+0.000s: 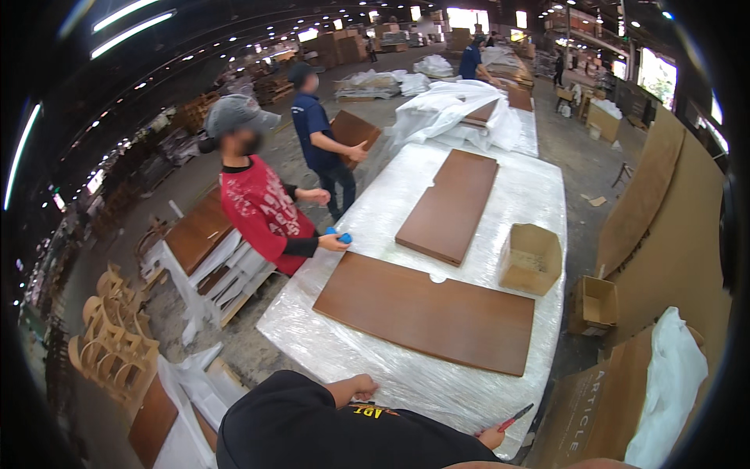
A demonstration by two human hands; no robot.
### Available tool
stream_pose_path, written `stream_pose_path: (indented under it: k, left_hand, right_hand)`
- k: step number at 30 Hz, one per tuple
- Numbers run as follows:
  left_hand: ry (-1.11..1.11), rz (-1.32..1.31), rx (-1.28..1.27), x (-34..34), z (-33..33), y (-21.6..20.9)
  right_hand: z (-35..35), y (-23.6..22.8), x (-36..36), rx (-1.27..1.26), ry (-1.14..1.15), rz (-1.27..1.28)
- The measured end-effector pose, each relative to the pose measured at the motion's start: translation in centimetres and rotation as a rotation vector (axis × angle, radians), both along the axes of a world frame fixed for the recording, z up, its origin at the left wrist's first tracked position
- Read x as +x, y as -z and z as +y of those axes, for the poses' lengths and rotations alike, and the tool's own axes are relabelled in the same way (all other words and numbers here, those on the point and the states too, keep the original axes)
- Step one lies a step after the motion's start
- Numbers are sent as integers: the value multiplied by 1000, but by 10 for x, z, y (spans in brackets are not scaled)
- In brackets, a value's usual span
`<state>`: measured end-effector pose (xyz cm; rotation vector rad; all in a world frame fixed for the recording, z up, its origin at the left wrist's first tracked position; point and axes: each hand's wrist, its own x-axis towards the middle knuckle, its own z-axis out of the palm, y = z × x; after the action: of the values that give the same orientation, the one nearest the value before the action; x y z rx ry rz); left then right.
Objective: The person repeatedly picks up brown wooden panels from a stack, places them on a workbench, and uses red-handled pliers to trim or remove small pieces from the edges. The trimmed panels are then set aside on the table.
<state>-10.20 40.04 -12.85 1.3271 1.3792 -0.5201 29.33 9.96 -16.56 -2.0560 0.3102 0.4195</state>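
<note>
— That brown wooden panel (426, 315) nearest them on the plastic-wrapped table (375, 367) looks stiff, heavy and slick-faced; I'd take it by the long edges.

— And the hands?

— The left hand (361, 386) rests on the wrap, fingers curled loosely, holding nothing. The right hand (492, 437) is closed on a red-handled tool (516, 417).

— A knife?

— Can't tell; the blade's too small, and their body hides the table's near edge.

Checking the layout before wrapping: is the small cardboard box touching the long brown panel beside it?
Apart. The head view shows the cardboard box and the long brown panel separated by a clear strip of plastic-wrapped table.
</note>
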Motion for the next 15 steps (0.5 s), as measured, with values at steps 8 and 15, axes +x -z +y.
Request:
stream_pose_path:
  k: [8, 15]
  left_hand:
    - [-438, -122, 150, -162, -64, -51]
    - [-292, 191, -70, -348, -141, -120]
  right_hand:
    - [-35, 3, -63, -118, -137, -247]
    - [-31, -185, -77, 148, -112, -261]
